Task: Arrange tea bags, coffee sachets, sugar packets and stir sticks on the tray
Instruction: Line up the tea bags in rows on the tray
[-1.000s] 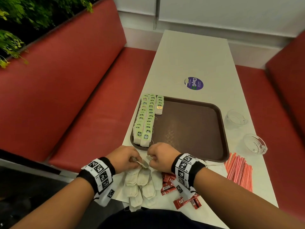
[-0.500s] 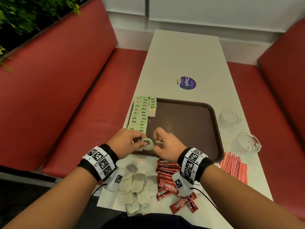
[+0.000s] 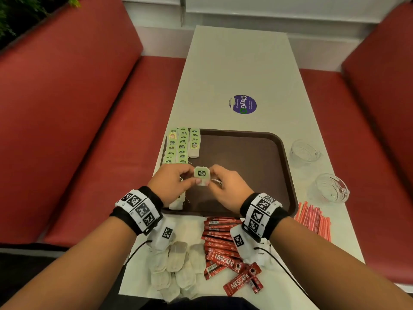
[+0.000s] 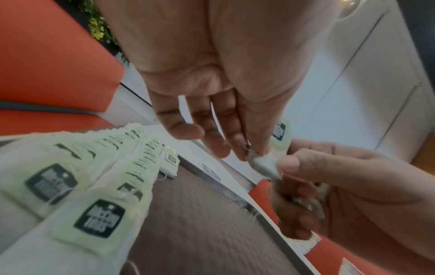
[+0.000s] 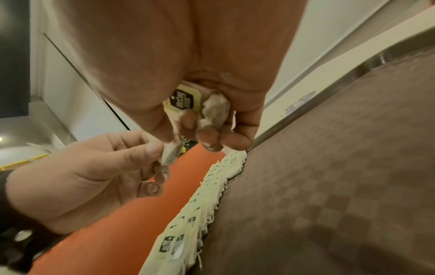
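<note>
head view: left hand (image 3: 173,185) and right hand (image 3: 225,189) together pinch tea bag (image 3: 201,175) above tray (image 3: 250,166), 9 o'clock side. left wrist view: fingertips (image 4: 256,148) clamp bag. right wrist view: second tea bag (image 5: 215,111) curled in right palm.

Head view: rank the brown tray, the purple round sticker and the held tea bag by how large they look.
1. brown tray
2. purple round sticker
3. held tea bag, pinched by left hand and right hand; the bag is raised nearer the camera, so this order is unsure.

The tray (image 3: 257,157) is brown with a faint checker weave. Tea bags (image 3: 182,145) carry pale green tags; coffee sachets (image 3: 220,233) are red.
</note>
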The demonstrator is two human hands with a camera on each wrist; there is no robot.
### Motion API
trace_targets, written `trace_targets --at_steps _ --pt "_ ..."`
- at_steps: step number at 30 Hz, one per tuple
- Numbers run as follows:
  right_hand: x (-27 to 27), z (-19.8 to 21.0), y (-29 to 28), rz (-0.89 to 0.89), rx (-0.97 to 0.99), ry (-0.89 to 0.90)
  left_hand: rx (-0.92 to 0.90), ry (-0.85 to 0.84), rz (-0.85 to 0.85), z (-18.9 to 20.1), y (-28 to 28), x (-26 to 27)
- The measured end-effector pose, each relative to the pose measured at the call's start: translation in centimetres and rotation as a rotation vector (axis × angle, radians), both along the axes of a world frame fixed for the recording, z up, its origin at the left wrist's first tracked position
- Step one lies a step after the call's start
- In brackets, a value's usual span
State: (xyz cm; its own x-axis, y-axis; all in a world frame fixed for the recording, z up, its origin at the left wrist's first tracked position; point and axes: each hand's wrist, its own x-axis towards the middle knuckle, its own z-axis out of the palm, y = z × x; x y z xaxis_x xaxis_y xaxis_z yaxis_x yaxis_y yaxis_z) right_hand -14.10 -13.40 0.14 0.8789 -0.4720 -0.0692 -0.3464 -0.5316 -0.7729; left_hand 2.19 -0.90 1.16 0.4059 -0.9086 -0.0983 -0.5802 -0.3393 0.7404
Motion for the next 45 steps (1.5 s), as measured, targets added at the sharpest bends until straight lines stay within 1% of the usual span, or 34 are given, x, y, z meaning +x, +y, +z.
trace_targets --at_steps 3,8,11,14,18,20,22,25,28,31,32,34,36,37,38,40,42,45 --pt "-0.3 0.0 -0.8 -0.060 0.079 0.067 0.089 -0.104 0.106 -0.7 -2.4 2.0" --pt "-1.1 -0.4 -1.7 -0.092 0.105 0.139 0.287 -0.097 0.244 -1.8 -7.0 5.7" --pt "-1.4 -0.7 -1.7 -0.094 0.080 0.140 0.373 -0.135 0.288 -2.1 -9.0 6.3" --pt "-1.6 -0.9 -1.7 -0.111 0.097 0.137 0.433 -0.189 0.306 -2.2 -10.2 6.5" --pt "-1.5 -1.1 -1.8 -0.109 0.114 0.148 0.504 -0.204 0.299 -2.4 -10.8 6.6" --pt "-1.3 -1.2 -1.9 -0.111 0.089 0.139 0.487 -0.205 0.314 -2.7 -10.8 6.7" --pt "-1.2 -1.4 -2.1 -0.127 0.065 0.114 0.432 -0.221 0.313 -3.1 -11.0 6.6" --pt "-1.0 -1.5 -2.3 -0.158 0.052 0.066 0.428 -0.278 0.227 -3.6 -11.8 6.0" --pt "-0.8 -1.3 -2.5 -0.163 0.051 0.073 0.516 -0.347 0.137 -3.7 -12.7 5.4" --pt "-1.0 -1.2 -2.8 -0.170 0.049 0.093 0.580 -0.369 0.092 -3.4 -13.0 5.4" --pt "-1.0 -1.2 -2.9 -0.181 0.058 0.089 0.560 -0.373 0.087 -3.1 -13.0 5.4" --pt "-1.2 -1.5 -3.0 -0.210 0.078 0.080 0.421 -0.341 0.089 -2.2 -12.5 4.9" --pt "-1.2 -1.6 -3.1 -0.228 0.104 0.061 0.206 -0.222 0.058 -1.0 -11.5 3.7" --pt "-1.3 -1.6 -3.1 -0.233 0.114 0.042 0.120 -0.152 0.013 -0.3 -10.7 2.9" --pt "-1.2 -1.6 -3.1 -0.235 0.118 0.022 0.071 -0.093 -0.047 0.3 -9.9 2.2" --pt "-1.1 -1.2 -3.1 -0.236 0.110 -0.008 0.048 -0.020 -0.171 1.0 -8.3 1.0" --pt "-1.0 -0.8 -3.0 -0.239 0.100 -0.034 0.040 -0.009 -0.244 1.0 -7.2 0.4" --pt "-0.6 -0.7 -2.5 -0.208 0.136 -0.043 0.003 -0.027 -0.222 0.6 -6.1 0.2"
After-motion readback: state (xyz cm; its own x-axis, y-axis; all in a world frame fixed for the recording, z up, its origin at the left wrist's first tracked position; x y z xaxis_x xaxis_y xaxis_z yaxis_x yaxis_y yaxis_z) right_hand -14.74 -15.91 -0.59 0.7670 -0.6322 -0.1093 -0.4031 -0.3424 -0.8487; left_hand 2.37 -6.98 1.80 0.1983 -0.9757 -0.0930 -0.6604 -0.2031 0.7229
